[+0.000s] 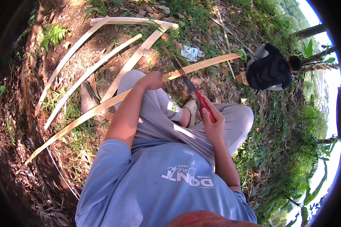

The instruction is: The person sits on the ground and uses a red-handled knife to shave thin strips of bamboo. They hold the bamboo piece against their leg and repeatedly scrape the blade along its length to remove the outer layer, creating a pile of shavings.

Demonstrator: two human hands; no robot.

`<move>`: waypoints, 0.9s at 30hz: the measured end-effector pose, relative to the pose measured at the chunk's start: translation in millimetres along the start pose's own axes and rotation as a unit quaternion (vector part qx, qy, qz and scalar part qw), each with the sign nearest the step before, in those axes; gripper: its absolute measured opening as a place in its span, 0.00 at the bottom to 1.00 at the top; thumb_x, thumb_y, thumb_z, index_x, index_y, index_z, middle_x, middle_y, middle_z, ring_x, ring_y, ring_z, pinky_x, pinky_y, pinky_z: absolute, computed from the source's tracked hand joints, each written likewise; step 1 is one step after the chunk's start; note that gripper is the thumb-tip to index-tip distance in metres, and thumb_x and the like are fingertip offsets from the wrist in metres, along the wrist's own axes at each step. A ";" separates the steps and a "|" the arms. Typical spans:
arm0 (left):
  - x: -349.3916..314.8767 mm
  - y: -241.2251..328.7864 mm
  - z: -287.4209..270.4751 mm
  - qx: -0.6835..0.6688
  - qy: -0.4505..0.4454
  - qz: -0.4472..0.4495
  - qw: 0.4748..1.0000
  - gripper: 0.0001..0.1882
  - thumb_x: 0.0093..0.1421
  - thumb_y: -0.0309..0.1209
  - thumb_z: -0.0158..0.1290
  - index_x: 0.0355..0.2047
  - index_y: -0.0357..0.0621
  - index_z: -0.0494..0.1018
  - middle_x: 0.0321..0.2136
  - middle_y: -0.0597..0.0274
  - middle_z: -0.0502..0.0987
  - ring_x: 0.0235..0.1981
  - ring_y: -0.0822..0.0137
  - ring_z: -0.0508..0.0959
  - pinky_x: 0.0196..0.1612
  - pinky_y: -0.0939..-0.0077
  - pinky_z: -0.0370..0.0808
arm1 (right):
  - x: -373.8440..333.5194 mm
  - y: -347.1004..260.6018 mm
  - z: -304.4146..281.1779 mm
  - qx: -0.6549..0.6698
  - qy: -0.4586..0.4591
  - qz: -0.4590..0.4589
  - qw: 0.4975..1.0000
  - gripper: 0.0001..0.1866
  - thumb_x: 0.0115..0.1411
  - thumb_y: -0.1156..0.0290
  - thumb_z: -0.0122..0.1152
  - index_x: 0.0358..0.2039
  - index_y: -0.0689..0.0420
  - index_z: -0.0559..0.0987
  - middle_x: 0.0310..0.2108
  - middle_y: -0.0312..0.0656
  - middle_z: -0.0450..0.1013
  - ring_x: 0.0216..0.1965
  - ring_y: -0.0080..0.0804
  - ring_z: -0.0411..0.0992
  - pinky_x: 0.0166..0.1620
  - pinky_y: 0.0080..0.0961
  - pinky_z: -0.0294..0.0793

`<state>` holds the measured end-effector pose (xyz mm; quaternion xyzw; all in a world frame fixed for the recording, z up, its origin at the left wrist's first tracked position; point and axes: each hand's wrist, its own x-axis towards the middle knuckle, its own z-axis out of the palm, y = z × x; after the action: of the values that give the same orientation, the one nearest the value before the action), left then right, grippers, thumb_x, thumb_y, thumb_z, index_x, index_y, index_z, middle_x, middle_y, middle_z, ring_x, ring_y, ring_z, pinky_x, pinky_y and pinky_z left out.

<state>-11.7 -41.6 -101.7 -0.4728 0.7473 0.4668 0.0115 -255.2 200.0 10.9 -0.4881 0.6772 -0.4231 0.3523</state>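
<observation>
A long, pale strip that looks like split bamboo [208,62] runs from the lower left across my left leg toward the upper right. My left hand [154,80] is closed around it near its middle. In my right hand [214,120], fingers wrapped round the red handle, is a long-bladed knife [188,82]. Its dark blade points up and to the left and crosses the strip just right of my left hand; I cannot tell how deep the edge sits. A fresh, bright patch shows on the strip beside the left hand.
Several similar pale strips [88,72] lie on the leaf-strewn ground at left and ahead. A white packet [191,53] rests beyond the blade. At right, another person [269,69] in a dark top sits with their back turned. Green plants [307,125] grow along the right side.
</observation>
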 end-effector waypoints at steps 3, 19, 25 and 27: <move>-0.4 0.2 -1.2 -0.013 -0.009 0.000 1.000 0.19 0.55 0.33 0.60 0.44 0.32 0.85 0.43 0.37 0.87 0.45 0.38 0.87 0.52 0.49 0.82 | -56.0 -47.3 -48.3 -0.077 -0.026 0.036 0.996 0.24 0.74 0.75 0.63 0.69 0.60 0.79 0.54 0.51 0.86 0.50 0.26 0.83 0.57 0.27 0.78; -7.6 3.5 16.4 0.112 0.087 -0.010 0.990 0.22 0.58 0.34 0.60 0.52 0.40 0.84 0.50 0.41 0.86 0.52 0.42 0.86 0.57 0.49 0.83 | 133.9 36.6 84.9 -0.029 0.012 -0.127 0.991 0.21 0.77 0.69 0.63 0.67 0.60 0.81 0.35 0.35 0.81 0.33 0.19 0.74 0.39 0.22 0.76; 9.9 -18.2 10.6 0.048 0.038 0.026 0.998 0.22 0.57 0.36 0.61 0.48 0.32 0.84 0.46 0.35 0.86 0.49 0.39 0.86 0.54 0.51 0.82 | 34.1 -2.7 16.6 -0.014 -0.015 -0.007 1.000 0.24 0.76 0.69 0.64 0.70 0.57 0.80 0.37 0.36 0.81 0.33 0.16 0.72 0.38 0.20 0.72; 10.7 -21.8 7.6 0.026 0.043 0.035 0.998 0.22 0.57 0.36 0.61 0.45 0.30 0.84 0.44 0.33 0.86 0.48 0.38 0.86 0.53 0.50 0.82 | -14.4 -22.0 -19.6 -0.068 -0.030 0.063 0.995 0.25 0.74 0.70 0.65 0.70 0.57 0.79 0.49 0.47 0.86 0.46 0.23 0.81 0.52 0.26 0.79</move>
<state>-5.1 -46.3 -125.9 -0.4652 0.7752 0.4267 -0.0247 -260.7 214.7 39.8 -0.4803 0.7227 -0.3379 0.3644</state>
